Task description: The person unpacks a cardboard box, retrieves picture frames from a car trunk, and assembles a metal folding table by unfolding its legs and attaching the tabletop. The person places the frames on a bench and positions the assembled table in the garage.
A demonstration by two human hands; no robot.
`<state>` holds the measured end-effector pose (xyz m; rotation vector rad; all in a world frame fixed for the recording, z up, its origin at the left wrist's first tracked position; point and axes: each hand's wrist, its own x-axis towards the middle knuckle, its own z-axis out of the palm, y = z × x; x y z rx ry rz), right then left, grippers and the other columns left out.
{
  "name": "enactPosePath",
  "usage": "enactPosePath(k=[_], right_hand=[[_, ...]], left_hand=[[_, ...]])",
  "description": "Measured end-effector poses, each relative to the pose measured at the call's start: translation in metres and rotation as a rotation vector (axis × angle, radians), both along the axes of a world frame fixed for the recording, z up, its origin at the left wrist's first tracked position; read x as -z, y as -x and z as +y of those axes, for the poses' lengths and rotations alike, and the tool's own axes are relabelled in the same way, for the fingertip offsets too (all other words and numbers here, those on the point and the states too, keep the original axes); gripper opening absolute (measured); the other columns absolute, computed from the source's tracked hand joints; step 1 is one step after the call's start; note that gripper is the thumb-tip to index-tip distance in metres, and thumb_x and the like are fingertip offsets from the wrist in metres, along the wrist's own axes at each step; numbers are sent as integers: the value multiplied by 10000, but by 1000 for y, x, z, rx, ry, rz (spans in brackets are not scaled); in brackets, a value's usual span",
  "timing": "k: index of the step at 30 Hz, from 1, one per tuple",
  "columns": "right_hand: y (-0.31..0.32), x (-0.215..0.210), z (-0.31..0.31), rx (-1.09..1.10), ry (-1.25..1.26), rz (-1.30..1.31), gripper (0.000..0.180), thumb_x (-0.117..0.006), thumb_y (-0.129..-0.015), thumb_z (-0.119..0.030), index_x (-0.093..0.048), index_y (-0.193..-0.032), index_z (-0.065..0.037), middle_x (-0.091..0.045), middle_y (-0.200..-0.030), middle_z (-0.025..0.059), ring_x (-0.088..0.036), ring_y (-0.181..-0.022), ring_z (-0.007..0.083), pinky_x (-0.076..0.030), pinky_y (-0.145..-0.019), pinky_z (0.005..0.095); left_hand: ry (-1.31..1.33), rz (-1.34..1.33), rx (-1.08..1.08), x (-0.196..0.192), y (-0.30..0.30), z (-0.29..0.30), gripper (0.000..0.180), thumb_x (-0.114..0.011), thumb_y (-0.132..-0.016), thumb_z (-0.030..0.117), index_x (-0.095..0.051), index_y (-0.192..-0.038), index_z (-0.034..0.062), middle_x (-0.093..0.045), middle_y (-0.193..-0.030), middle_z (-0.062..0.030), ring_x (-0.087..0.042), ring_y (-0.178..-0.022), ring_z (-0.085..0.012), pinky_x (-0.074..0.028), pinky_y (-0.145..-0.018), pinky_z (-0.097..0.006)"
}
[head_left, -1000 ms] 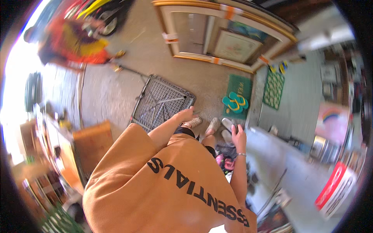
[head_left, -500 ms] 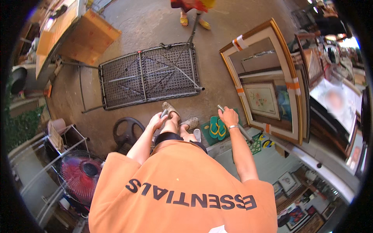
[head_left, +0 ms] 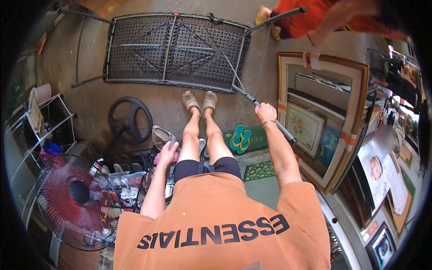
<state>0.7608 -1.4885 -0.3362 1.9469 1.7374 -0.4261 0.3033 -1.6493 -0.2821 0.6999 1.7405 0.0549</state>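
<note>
My right hand [head_left: 266, 113] is closed round a grey metal tube [head_left: 285, 133]. The tube slants from near the right front corner of a folding table [head_left: 168, 58] to a thicker end below my wrist. That table lies upside down on the floor, its dark woven-look underside and grey frame facing up. At lower left, my left hand [head_left: 167, 155] grips a grey tube end [head_left: 173, 141] that sticks up past the fingers; its other part is hidden.
A red fan [head_left: 79, 191] and a black steering wheel [head_left: 130, 119] are at left. A gold picture frame [head_left: 324, 58] leans at right. Green flip-flops [head_left: 240, 139] lie on a mat. A person in red [head_left: 310, 18] is at the top right.
My feet now stand side by side near the table. Both hands are lower and still closed on grey tubes. The person in red has moved right.
</note>
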Motion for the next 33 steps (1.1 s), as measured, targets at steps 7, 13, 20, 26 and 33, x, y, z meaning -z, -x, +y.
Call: enactPosePath(k=[7,13,20,26,33], right_hand=[[-1,7,2,-28,20,-8,336,-587,-879,-373,-707,-836,-62,-716,-816,173,-716,-771,321,-577,-715,421],[9,7,14,-63,108,-13,311,-582,-895,-335,-722,-873,-58,-726,-872,161,-717,-843,310,-575,-740,412],[25,24,32,-167,256,-142,221,-571,-900,-182,-775,-918,-97,-748,-905,112,-736,-860,266,-590,-729,378],[34,38,35,-191,295,-183,231,-557,-910,-181,-780,-922,-121,-753,-896,100,-742,-846,269,-596,-695,377],[21,55,32,-211,354,-145,275,-513,-931,-186,-743,-986,-46,-743,-934,152,-738,-860,301,-600,-707,417]], left_hand=[[115,-76,-363,17,-14,-22,309,-590,-971,404,-553,-912,103,-481,-633,33,-446,-476,-72,-378,-431,-246],[127,-70,-432,26,-25,-29,328,-586,-971,436,-552,-938,111,-458,-616,45,-440,-467,-63,-376,-427,-234],[87,-97,-513,42,-26,-46,317,-592,-973,428,-562,-942,114,-450,-603,50,-433,-452,-55,-366,-419,-228],[140,-95,-567,38,-22,-59,319,-592,-972,427,-550,-910,116,-460,-586,36,-445,-423,-75,-353,-379,-243],[201,-91,-582,35,-16,-49,312,-576,-983,425,-525,-903,127,-446,-595,38,-430,-426,-72,-356,-385,-240]])
